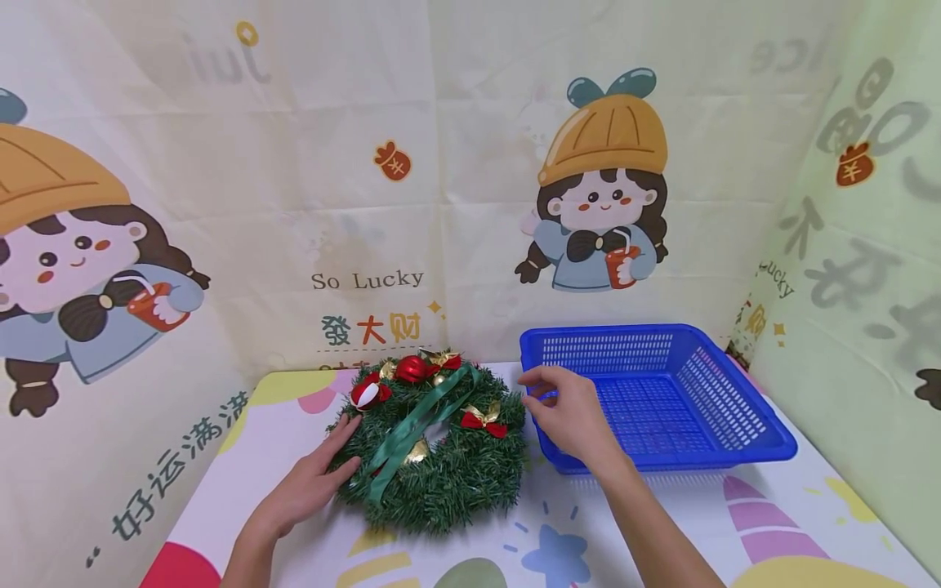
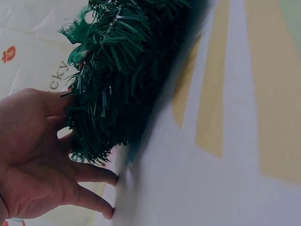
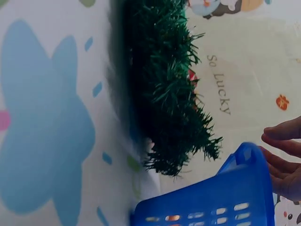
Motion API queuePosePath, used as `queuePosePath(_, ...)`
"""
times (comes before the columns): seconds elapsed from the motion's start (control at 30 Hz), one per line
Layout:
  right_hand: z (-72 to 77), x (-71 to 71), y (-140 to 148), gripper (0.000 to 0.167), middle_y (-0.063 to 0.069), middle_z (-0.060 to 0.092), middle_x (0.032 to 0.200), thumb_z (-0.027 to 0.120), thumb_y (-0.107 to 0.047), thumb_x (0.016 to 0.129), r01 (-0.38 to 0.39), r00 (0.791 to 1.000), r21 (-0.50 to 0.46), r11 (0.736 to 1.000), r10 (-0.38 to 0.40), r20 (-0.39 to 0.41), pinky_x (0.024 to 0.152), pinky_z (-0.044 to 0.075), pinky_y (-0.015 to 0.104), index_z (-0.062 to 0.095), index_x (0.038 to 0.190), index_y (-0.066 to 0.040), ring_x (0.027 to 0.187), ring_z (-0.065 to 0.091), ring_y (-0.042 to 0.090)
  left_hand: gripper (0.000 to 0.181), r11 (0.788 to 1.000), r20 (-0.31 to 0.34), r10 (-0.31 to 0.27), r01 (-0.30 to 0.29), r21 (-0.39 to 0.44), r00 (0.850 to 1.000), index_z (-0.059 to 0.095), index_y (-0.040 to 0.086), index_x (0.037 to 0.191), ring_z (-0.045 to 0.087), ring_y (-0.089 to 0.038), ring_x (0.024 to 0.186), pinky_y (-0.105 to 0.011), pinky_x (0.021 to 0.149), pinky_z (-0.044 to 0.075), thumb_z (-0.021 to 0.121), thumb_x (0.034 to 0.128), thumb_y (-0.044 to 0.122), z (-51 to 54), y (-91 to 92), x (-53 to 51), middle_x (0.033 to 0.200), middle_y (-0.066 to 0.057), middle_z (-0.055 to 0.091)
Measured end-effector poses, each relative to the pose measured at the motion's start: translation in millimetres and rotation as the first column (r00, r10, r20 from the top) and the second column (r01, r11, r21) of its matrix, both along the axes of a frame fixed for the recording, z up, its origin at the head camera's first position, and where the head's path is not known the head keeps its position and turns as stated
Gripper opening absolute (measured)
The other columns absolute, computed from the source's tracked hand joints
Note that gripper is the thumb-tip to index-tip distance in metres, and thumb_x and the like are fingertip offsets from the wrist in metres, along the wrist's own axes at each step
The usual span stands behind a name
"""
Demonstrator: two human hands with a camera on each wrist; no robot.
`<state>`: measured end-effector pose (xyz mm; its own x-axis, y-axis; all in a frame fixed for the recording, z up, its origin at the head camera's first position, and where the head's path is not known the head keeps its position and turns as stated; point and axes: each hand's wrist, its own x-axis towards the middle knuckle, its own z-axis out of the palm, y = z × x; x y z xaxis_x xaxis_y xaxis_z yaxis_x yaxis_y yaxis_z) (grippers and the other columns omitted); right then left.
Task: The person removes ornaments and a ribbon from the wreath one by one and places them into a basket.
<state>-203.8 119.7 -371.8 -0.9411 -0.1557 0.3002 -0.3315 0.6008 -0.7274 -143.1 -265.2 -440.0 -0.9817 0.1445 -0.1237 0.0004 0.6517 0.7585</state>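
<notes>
A green Christmas wreath [image 1: 448, 498] lies on the table, with a green ribbon [image 1: 400, 441] across it. It carries a shiny red bauble [image 1: 413, 369] and red and gold bows [image 1: 485, 420]. My left hand [image 1: 312, 482] touches the wreath's left side with spread fingers; the left wrist view shows two fingertips [image 2: 109, 213] reaching the tabletop. Between the wreath's right side and the blue basket [image 1: 742, 408], my right hand [image 1: 569, 412] hovers with loosely bent fingers and nothing in them. In the right wrist view its fingers [image 3: 282, 165] are close by the basket's rim.
The perforated blue basket stands right of the wreath, with no objects visible inside. A printed cloth [image 1: 559, 555] covers the table. Patterned curtains [image 1: 470, 245] hang close behind and along both sides.
</notes>
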Motion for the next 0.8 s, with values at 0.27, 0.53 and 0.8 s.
queuePosePath(0.27,11.4,-1.9,-17,0.023,0.003,0.076,0.107,0.078,-0.005,0.092,-0.082,0.996,-0.016,0.996,0.082,-0.022,0.085,0.063,0.038,0.077,0.113,-0.015,0.097,0.073,0.02,0.07,1.0,0.006,0.002,-0.002,0.005,1.0,0.018,0.024,0.169,0.006,-0.048,0.158,-0.072,0.123,0.016,0.054,0.1096,0.036,-1.3,-1.0,1.5,0.177,-0.011,-0.001)
queuePosePath(0.53,24.7,-14.8,-40,0.024,0.002,0.078,0.109,0.078,-0.007,0.093,-0.163,0.987,-0.052,0.985,0.163,-0.014,0.087,0.063,0.037,0.077,0.115,-0.015,0.099,0.074,0.02,0.07,1.0,-0.008,0.003,-0.003,-0.004,1.0,0.019,0.025,0.169,0.008,-0.049,0.158,-0.072,0.122,0.018,0.054,0.1094,0.038,0.2,-3.7,1.0,0.177,-0.011,0.0)
queuePosePath(0.8,26.9,-26.9,-55,0.023,0.0,0.078,0.112,0.076,-0.01,0.095,-0.202,0.978,-0.07,0.977,0.205,0.029,0.092,0.062,0.039,0.077,0.117,-0.017,0.105,0.073,0.019,0.07,1.0,0.015,0.001,-0.001,0.006,1.0,0.018,0.026,0.169,0.006,-0.048,0.158,-0.072,0.123,0.015,0.054,0.1095,0.037,-1.2,-1.6,0.0,0.177,-0.01,-0.001)
